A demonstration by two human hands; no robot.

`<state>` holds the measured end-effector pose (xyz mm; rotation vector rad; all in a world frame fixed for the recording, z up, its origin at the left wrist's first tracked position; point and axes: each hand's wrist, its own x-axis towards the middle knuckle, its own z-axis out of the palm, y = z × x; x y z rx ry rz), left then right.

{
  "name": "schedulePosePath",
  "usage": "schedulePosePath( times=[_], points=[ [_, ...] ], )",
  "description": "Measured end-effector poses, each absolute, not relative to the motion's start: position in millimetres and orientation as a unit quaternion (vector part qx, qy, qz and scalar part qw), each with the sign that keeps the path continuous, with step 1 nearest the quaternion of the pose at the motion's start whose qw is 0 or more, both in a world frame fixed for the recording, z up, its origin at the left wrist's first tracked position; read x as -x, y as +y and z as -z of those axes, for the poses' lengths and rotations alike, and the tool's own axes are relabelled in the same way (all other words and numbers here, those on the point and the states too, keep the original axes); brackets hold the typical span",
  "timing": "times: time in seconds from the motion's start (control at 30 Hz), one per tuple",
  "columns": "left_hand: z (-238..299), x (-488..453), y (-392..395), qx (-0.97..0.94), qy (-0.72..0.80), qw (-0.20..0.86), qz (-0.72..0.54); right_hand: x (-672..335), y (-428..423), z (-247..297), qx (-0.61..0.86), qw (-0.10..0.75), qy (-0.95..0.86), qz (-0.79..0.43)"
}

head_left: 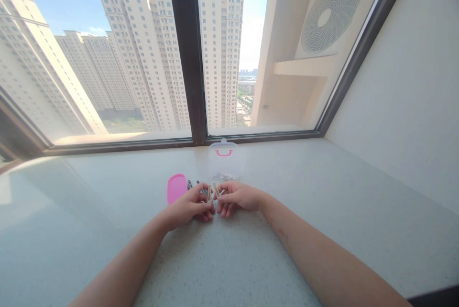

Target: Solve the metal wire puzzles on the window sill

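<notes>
My left hand [191,206] and my right hand [234,197] meet at the middle of a pale stone windowsill [322,211]. Each hand pinches a small wooden piece [213,191], like halves of a clothes peg, held close together between the fingertips. Just beyond the hands stands a small clear plastic box [224,161] with a pink handle mark, small metal bits lying inside it. A pink lid [176,188] lies flat to the left of the hands, with a few dark small items [193,184] beside it.
A big window with a dark frame post [186,53] runs along the far edge of the sill. A white wall [412,106] closes the right side. Outside are tall apartment blocks and an air-conditioner unit [333,10].
</notes>
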<state>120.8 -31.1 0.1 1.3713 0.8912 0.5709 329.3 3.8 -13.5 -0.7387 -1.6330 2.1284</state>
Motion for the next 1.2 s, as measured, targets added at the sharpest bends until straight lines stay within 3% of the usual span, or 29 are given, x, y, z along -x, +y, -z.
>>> schedulePosePath(
  times=[1.2],
  points=[
    [-4.7,-122.6,-32.5,-0.634,0.385,0.631,-0.227,-328.6,6.4,19.4,0.232,0.216,-0.592,-0.741]
  ],
)
